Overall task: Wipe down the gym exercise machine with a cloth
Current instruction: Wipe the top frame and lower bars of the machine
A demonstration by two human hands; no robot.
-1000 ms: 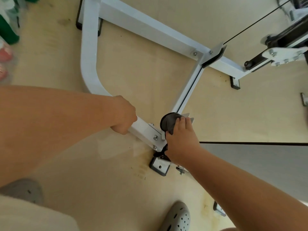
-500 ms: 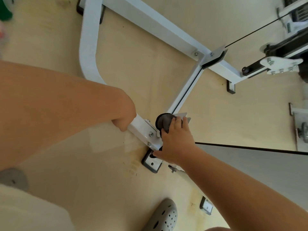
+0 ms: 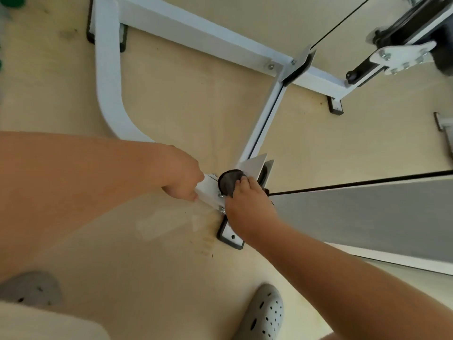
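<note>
Right hand presses cloth onto white frame.

Pale beige floor, grey panel

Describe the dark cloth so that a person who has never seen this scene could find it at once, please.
Start from the white machine frame lying on the pale floor and follow its curved tube to the joint near the two hands. There the right hand presses a small dark grey cloth against a round black part. It is the only soft, crumpled thing among hard white metal.
</note>
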